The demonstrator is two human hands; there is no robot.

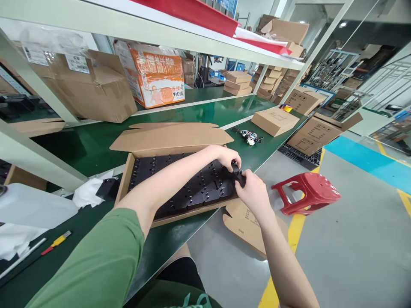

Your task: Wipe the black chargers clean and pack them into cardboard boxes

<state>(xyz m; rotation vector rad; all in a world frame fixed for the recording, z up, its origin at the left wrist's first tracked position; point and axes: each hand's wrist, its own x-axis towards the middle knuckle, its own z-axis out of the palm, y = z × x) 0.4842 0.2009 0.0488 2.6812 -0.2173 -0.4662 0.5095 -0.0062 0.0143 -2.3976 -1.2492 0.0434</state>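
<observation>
Part (238,170), black, gripped from ten o'clock by the left hand (229,158) and from four by the right hand (254,191); long axis seemingly eleven to five; at the three-o'clock end of the cardboard box (125,177), neither hand nearer.

The cardboard box (173,137) lies open. Inside are black blocks (195,199) in rows; a dark part (238,172) is held at its right end.

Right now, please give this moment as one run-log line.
left grip: on black part; right grip: on black part; open carton: rows of black parts inside
</observation>
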